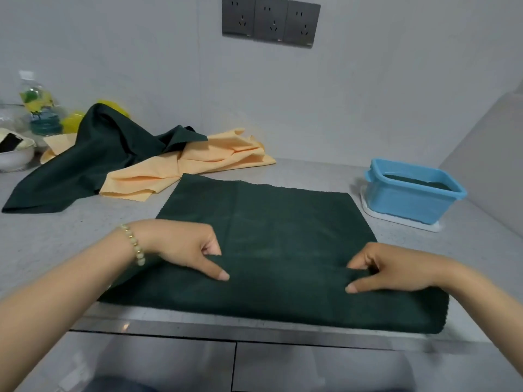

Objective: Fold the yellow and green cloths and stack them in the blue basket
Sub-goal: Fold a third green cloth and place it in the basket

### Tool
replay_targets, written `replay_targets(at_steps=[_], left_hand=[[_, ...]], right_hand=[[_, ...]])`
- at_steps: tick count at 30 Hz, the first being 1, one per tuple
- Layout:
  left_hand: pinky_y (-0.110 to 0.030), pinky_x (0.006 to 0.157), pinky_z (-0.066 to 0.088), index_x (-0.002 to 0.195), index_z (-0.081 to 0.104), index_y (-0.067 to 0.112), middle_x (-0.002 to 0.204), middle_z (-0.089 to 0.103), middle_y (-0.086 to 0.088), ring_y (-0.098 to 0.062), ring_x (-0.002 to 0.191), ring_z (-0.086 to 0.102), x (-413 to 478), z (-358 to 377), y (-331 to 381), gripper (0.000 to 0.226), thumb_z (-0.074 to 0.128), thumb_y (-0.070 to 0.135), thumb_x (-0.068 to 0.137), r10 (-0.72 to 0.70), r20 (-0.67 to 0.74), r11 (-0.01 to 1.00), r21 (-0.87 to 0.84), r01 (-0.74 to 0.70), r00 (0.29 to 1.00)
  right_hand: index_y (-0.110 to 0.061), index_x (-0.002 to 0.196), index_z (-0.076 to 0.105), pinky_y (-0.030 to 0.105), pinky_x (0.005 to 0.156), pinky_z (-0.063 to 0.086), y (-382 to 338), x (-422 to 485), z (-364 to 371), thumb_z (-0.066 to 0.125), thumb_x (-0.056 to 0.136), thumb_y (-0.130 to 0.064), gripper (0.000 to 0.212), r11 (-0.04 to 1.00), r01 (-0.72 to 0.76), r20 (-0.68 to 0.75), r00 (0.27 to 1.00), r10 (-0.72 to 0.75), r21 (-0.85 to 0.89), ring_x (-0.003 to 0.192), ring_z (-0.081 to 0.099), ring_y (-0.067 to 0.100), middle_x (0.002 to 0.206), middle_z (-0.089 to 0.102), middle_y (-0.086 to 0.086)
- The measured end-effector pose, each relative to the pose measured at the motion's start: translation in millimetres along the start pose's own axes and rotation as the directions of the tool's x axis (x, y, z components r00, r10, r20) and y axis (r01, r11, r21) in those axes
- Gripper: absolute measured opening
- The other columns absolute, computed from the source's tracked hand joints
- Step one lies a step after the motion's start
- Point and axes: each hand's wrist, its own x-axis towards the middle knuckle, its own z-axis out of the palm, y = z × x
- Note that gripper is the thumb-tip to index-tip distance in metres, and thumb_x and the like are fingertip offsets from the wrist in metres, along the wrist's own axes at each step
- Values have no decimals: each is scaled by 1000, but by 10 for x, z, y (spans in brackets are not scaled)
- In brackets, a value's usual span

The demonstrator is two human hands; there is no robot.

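1. Pinching the flat dark green cloth point(271, 236) with my left hand point(184, 247) and right hand point(396, 267), left of the blue plastic basket point(410, 202).
2. Crumpled pale yellow cloth point(198, 165) and crumpled green cloth point(93, 154) lie farther left.

We find bare counter point(305, 173) open between the spread green cloth point(268, 222) and the back edge. The blue basket point(407, 199) blocks the back right; the cloth heap point(113, 154), bottle point(42, 108) and bowl point(17, 158) crowd the back left corner.
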Motion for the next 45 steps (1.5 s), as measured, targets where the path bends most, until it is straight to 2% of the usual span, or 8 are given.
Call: replay_targets(at_steps=[5, 9, 15, 21, 33, 36, 39, 45], left_hand=[[-21, 62, 44, 79, 74, 12, 73, 70, -5, -6, 55, 51, 492, -353, -168, 30, 67, 41, 86, 28, -340, 986, 167, 31, 940], [-26, 69, 44, 70, 67, 24, 68, 60, 11, -3, 63, 49, 842, -433, -409, 23, 68, 42, 84, -8, -483, 975, 190, 114, 876], [-23, 71, 47, 79, 68, 31, 76, 62, 17, -1, 76, 56, 1078, -262, -737, 20, 68, 51, 81, -40, -638, 996, 33, 80, 769], [-29, 74, 53, 72, 67, 31, 78, 66, 15, -4, 78, 61, 1115, -241, -823, 15, 69, 42, 83, -90, -687, 995, -39, 87, 721], [-29, 74, 51, 77, 66, 23, 84, 66, 11, -12, 82, 60, 1083, -261, -715, 16, 73, 37, 80, -159, -655, 987, -85, 138, 738], [-30, 86, 44, 112, 58, 25, 114, 57, 7, -16, 108, 52, 1064, -150, -513, 25, 61, 35, 90, -118, -734, 932, 150, 329, 668], [-31, 108, 31, 137, 45, 23, 140, 47, 4, -17, 129, 41, 1094, 155, -218, 41, 45, 32, 98, -7, -801, 960, 161, 227, 598], [-43, 119, -2, 153, 2, 21, 161, -1, 6, -17, 148, -4, 1360, 674, 55, 53, 14, 34, 104, -159, -667, 920, 167, 355, 728]], right_hand=[[-1, 83, 65, 37, 70, 46, 260, 515, -304, 67, 87, -31, 30, 984, -80, -231, 972, 41, -161, 64, 48, 18, 81, 62, 16], [-26, 79, 67, 28, 75, 48, 454, 891, -375, 71, 84, -31, 8, 990, -107, -344, 936, 70, -89, 75, 61, 12, 82, 69, -7], [-22, 80, 63, 29, 80, 46, 722, 1235, -179, 66, 85, -40, 19, 986, -141, -511, 844, 165, 86, 83, 58, 18, 87, 62, -1], [-19, 72, 64, 30, 77, 47, 759, 1313, -101, 69, 86, -22, 15, 980, -96, -608, 772, 185, 175, 81, 60, 24, 82, 64, 5], [-14, 71, 66, 27, 69, 47, 679, 1281, -181, 74, 80, -20, 14, 956, -179, -531, 800, 278, 231, 66, 55, 9, 74, 67, -5], [-17, 81, 62, 29, 81, 44, 569, 1298, -77, 69, 84, -26, 12, 971, -223, -651, 725, 225, 87, 79, 55, 13, 85, 61, -5], [-20, 90, 63, 34, 95, 40, 294, 1314, 136, 59, 91, -29, 10, 980, -199, -721, 675, 158, 28, 96, 56, 16, 97, 62, -5], [-17, 146, 34, 32, 117, 10, -193, 1527, 648, 28, 103, -28, 44, 962, -238, -591, 799, 114, -136, 144, 19, 13, 155, 27, -1]])
